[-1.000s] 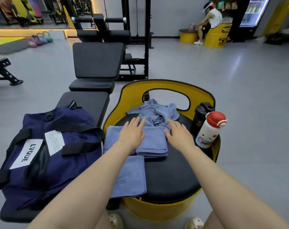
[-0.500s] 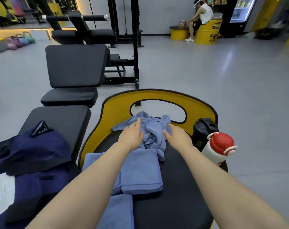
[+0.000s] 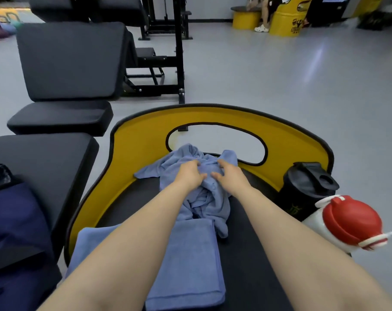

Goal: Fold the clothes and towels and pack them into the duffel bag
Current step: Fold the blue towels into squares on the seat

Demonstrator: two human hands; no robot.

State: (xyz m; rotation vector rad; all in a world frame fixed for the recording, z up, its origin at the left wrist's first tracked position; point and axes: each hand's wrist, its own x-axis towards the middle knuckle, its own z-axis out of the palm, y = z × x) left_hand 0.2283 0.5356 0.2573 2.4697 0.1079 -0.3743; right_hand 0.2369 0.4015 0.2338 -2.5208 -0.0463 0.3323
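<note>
Both hands are on the crumpled blue towel (image 3: 197, 187), which lies bunched on the black seat pad of the yellow barrel chair (image 3: 143, 140).

Left hand (image 3: 189, 175): fingers curled into the cloth, thumb tucked toward the middle, gripping a fold at the top of the heap. Right hand (image 3: 229, 176): mirrors it just beside, fingers curled and pinching the same bundle; the two thumbs nearly meet over a ridge of fabric. How much cloth sits inside each grip is hard to tell, since the fingertips sink into the folds.

Relative to the grip:
- Just nearer than the hands, under both forearms, lies a folded blue towel (image 3: 190, 265), flat and squared (a tail of the crumpled one drapes onto its far edge).
- Beyond the hands rises the chair's yellow backrest with its oval cut-out.
- To the right of the right hand stands a black shaker bottle (image 3: 307, 187) upright against the backrest, and just nearer than it a white bottle with a red cap (image 3: 349, 221), touching or nearly touching the shaker.
- Well to the left of the left hand, the navy duffel bag (image 3: 13, 221) sits on a black padded bench (image 3: 44, 160), cut off by the frame edge.

Far beyond: more black gym benches (image 3: 71, 61), grey floor, and a seated person (image 3: 266, 12) on another yellow barrel.
</note>
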